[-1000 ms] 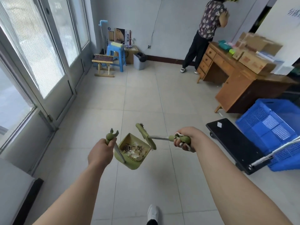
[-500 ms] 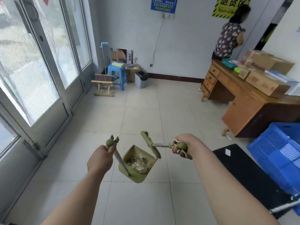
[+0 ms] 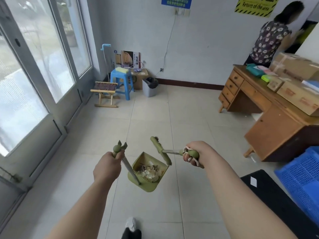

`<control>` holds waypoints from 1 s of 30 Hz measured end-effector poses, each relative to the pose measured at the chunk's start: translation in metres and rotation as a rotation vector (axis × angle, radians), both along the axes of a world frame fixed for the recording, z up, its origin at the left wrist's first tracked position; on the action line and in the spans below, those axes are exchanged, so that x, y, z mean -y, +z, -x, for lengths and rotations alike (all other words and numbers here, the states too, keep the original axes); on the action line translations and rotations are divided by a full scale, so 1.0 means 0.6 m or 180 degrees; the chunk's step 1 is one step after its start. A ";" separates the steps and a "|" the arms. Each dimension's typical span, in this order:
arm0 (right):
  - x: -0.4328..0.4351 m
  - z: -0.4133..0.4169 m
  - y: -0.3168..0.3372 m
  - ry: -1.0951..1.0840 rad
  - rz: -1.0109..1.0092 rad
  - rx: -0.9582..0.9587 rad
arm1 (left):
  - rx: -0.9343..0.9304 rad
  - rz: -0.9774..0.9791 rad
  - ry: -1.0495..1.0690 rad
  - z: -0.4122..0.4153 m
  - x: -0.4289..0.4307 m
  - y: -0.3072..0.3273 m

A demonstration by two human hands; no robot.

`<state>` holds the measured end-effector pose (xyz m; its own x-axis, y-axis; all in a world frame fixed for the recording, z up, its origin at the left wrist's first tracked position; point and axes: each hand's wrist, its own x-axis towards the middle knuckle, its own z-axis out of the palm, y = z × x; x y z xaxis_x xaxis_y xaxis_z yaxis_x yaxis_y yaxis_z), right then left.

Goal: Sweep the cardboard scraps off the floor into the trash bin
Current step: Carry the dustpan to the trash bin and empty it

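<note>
Left hand: it is wrapping fully round the top of the dustpan handle, just under its leaf-shaped green knob, and is carrying the pan off the floor.
Dustpan: it is hanging between the two hands, mouth tilted upward, with the comb teeth at its lower lip; being thin plastic on a long thin stem, it is likely handling as a light but swing-prone load, so a grip high on the stem with the wrist steady looks like the right hold.
Cardboard scraps: they are lying loose in the pan's hollow, pale and curled; they are probably very light and stiff enough to slide rather than cling, so a sudden tilt or draught could be shedding them.
Broom: its green head is standing just above the pan's upper rim, the metal shaft running to the right.
Right hand: it is closing round the broom's green grip, a pale loop of cord showing between the fingers.
Trash bin: it is standing well apart from the pan, against the far wall beside the blue stool, lined with a dark bag; its mouth looks narrow, so pouring slowly from the pan's lip is likely called for.
Floor: no scraps are showing on the tiles ahead.
</note>
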<state>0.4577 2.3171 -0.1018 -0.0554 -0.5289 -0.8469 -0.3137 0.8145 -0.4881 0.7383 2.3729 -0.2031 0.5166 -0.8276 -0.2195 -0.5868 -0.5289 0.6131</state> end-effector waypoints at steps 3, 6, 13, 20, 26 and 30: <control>0.092 -0.015 0.006 -0.0019 -0.0135 -0.0005 | 0.0001 0.0010 -0.0059 -0.016 0.104 0.008; 0.185 -0.031 0.019 -0.0131 -0.0217 0.0026 | -0.0031 0.0042 -0.0131 -0.036 0.209 0.020; 0.370 -0.046 0.037 -0.0382 -0.0103 0.0157 | -0.0063 0.0179 -0.0324 -0.054 0.425 0.043; 0.588 -0.036 0.010 -0.0557 0.0201 0.0168 | -0.0134 0.0308 -0.0295 -0.055 0.649 0.043; 0.809 -0.004 0.007 -0.0328 0.0097 0.0082 | -0.0222 0.0342 -0.0267 -0.023 0.863 0.036; 0.964 0.015 0.009 -0.0272 0.0142 0.0045 | -0.0175 0.0374 -0.0195 0.006 1.008 0.045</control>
<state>0.4487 1.7388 -0.0967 -0.0901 -0.5599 -0.8237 -0.2369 0.8153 -0.5283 0.7348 1.7682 -0.1760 0.4542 -0.8789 -0.1457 -0.5796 -0.4157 0.7009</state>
